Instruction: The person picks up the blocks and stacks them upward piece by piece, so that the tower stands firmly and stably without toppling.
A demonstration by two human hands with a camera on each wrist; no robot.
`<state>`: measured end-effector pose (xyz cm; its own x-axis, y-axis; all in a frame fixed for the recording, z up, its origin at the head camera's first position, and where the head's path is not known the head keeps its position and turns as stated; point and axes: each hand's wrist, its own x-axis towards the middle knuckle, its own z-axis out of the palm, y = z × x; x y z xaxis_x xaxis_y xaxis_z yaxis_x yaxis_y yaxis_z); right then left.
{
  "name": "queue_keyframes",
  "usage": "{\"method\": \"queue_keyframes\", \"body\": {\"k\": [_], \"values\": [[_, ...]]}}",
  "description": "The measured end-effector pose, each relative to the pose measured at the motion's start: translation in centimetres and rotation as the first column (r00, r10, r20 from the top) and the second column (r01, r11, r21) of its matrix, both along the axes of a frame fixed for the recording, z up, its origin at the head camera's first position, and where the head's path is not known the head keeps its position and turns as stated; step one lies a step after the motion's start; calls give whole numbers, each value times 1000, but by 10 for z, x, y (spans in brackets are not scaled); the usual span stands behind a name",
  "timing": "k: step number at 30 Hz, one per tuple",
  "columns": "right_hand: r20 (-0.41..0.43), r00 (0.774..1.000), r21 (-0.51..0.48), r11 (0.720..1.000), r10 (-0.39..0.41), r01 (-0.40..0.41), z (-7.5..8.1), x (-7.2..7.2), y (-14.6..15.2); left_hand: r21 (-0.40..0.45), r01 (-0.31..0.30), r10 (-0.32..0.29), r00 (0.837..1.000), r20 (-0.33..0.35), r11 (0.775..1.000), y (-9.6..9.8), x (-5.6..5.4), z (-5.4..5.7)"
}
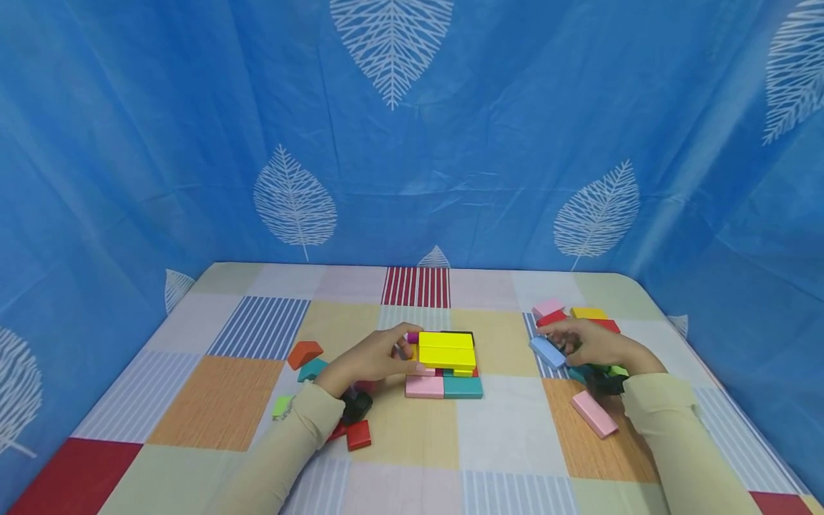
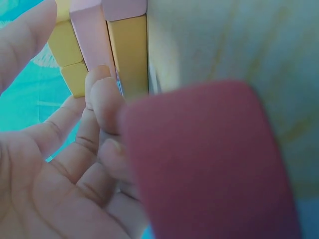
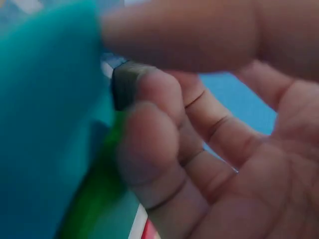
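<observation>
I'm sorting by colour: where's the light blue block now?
In the head view, the light blue block is right of centre, by the right hand.

Wrinkled blue cloth [image 1: 496,121] behind and on both sides, white leaf prints [image 1: 295,204]. Surface [image 1: 505,422] patchwork-patterned: plain, striped, wood-look squares; far corners rounded. Light even, soft sheen on cloth folds.

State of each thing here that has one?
Stack: standing
Yellow pair: flat, side by side, topping stack
Left grip: at yellow pair's left end, hold unclear
Blue block: askew, at right grip, hold unclear
Pink bar: flat, apart
Left blocks: scattered
Right cluster: partly hidden
Curtain: hanging
</observation>
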<state>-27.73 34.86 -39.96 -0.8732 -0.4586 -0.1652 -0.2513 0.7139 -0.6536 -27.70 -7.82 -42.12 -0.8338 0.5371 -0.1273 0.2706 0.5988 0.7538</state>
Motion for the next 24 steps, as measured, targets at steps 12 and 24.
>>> {"method": "queue_keyframes", "body": {"k": [12, 24], "values": [[-40, 999, 83, 996, -32, 35, 0, -3, -9, 24, 7, -8, 1000, 9, 1000, -1, -1, -2], [-249, 968, -37, 999, -43, 35, 1, 7, -59, 47, 42, -41, 999, -26, 998, -3, -2, -2]]}}
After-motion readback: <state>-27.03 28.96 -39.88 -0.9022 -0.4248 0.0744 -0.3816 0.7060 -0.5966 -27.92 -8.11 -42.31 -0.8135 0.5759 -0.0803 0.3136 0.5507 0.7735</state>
